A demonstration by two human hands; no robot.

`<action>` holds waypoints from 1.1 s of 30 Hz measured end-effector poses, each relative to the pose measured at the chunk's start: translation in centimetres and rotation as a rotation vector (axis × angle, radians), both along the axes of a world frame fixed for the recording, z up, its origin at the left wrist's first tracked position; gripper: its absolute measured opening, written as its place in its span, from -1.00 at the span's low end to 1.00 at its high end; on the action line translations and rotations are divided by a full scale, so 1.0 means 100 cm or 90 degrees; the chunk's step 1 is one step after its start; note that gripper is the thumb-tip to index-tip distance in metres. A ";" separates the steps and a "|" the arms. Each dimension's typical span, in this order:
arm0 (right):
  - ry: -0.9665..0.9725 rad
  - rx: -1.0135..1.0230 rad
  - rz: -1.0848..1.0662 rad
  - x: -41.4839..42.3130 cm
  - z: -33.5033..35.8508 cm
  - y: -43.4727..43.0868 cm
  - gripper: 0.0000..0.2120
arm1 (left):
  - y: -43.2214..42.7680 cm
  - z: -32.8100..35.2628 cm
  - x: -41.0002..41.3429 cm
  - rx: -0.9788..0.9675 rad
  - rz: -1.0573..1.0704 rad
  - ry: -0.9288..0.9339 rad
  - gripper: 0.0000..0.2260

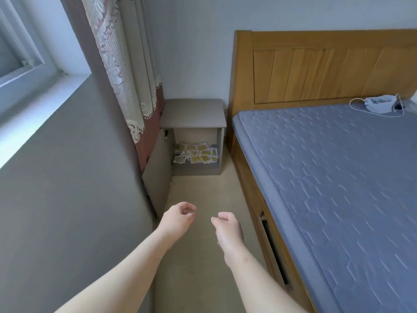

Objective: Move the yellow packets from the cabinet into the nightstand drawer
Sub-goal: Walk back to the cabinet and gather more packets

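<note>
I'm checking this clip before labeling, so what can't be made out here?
Head view:
yellow packets: too small, overlapping; count and print unreadable.
cabinet upper inside: hidden by its top.
right hand: fingers curl out of sight behind it.
bed: cut off by right edge.

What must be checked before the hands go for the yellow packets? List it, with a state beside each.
1. Is the left hand free: ok, holds nothing.
2. Is the right hand free: ok, holds nothing.
3. Is the cabinet door open: ok, swung to the left.
4. Are the yellow packets exposed: ok, piled loose on the bottom shelf.
5. Are the hands within reach: not ok, well short of the cabinet.
6. Is the nightstand drawer open: cannot tell, none in view.
</note>
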State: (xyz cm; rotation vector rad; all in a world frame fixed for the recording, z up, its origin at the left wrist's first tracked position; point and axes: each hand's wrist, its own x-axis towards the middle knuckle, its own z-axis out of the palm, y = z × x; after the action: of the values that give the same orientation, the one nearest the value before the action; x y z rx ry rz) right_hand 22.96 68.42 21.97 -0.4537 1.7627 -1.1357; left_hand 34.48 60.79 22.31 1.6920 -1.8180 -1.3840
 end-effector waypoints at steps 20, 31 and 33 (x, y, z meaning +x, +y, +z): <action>0.033 0.050 0.075 -0.149 -0.046 -0.424 -0.72 | -0.412 -0.044 -0.140 0.031 0.005 -0.047 -0.87; 0.063 0.143 0.118 -0.166 -0.132 -0.598 -0.75 | -0.585 -0.131 -0.158 0.088 0.025 -0.040 -0.85; 0.067 0.153 0.138 -0.172 -0.160 -0.627 -0.77 | -0.613 -0.164 -0.164 0.100 0.045 -0.041 -0.85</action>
State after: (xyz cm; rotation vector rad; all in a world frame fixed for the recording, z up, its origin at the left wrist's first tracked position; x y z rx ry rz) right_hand 5.81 5.74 5.99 -0.5509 1.8631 -0.7489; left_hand 18.11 -0.54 5.89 1.8805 -1.7043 -1.4939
